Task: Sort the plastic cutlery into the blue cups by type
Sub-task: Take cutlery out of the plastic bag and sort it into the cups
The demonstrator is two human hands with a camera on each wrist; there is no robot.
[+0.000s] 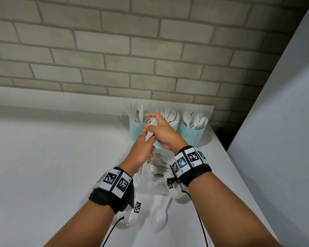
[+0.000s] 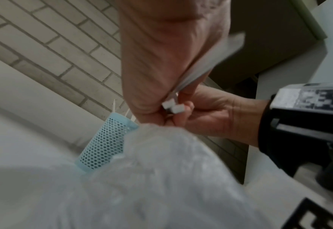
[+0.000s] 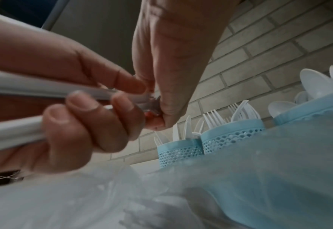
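Observation:
Three blue mesh cups stand at the table's back right: knives in the left cup [image 1: 136,128], forks in the middle cup [image 1: 170,117], spoons in the right cup [image 1: 193,133]. In front of them I hold a small bundle of white plastic forks [image 1: 150,128] in both hands. My left hand [image 1: 150,140] grips the handles from below. My right hand [image 1: 152,120] pinches the bundle near the tines. In the right wrist view the left hand's fingers [image 3: 87,111] curl round white handles [image 3: 24,88], with the right hand [image 3: 161,117] just above them.
Loose white cutlery lies in a crumpled clear plastic bag [image 1: 156,172] on the white table [image 1: 52,157] under my hands. A single spoon [image 1: 160,218] lies nearer me. A brick wall rises behind the cups; the table's edge runs along the right.

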